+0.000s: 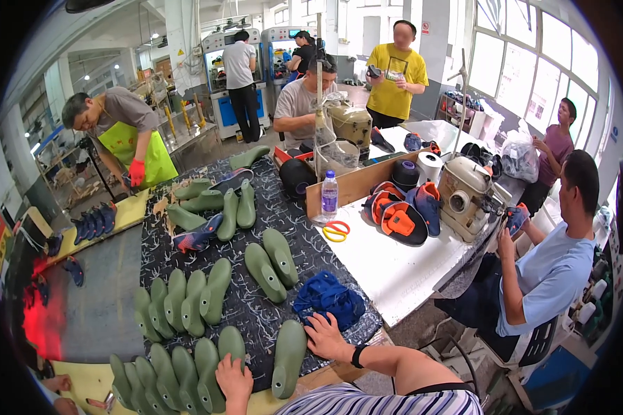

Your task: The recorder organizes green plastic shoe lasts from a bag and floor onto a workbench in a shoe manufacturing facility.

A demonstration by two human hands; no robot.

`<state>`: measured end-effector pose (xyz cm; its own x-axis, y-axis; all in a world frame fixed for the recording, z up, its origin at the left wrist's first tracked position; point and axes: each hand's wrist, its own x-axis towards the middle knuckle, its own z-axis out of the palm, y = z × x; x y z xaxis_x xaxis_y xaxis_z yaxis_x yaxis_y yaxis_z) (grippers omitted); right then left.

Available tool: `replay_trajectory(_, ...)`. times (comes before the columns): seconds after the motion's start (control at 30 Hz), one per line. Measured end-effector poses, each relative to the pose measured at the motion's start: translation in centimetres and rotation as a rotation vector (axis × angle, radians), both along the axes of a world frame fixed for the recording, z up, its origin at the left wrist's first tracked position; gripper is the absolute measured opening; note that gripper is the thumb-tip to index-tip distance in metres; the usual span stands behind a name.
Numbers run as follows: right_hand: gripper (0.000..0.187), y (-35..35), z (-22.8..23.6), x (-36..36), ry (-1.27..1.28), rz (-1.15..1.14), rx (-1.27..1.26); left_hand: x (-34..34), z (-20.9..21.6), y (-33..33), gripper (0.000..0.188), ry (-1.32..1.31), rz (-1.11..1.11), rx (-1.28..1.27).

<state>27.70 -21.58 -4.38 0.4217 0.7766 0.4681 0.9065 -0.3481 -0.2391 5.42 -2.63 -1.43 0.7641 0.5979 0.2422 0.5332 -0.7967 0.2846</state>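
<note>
My left hand (234,380) is closed over the near end of a green shoe last (231,342), which lies at the right end of the nearest row. That row of green lasts (165,373) runs off to the left. My right hand (327,339) rests with fingers spread on the dark patterned cloth, touching the edge of a crumpled blue fabric bundle (329,299). Between my hands a single last (289,360) lies sole up, apart from both. Farther off are a second row of lasts (183,301) and a pair (270,264).
More lasts (237,209) and a blue-orange shoe upper (198,234) lie at the table's far end. On the white table to the right are scissors (336,231), a bottle (329,195) and a sewing machine (467,200). A conveyor belt (104,297) runs at left; co-workers surround the tables.
</note>
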Motion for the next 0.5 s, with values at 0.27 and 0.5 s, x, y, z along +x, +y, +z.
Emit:
replay_trajectory(0.27,0.033,-0.1,0.1,0.1,-0.001,-0.003,-0.005,0.0,0.1,0.0,0.031,0.000,-0.008,0.008)
replay_trajectory(0.5,0.033,0.0,0.3,-0.1,0.015,0.003,-0.015,-1.9,0.2,1.5,0.045,-0.016,0.106,-0.294)
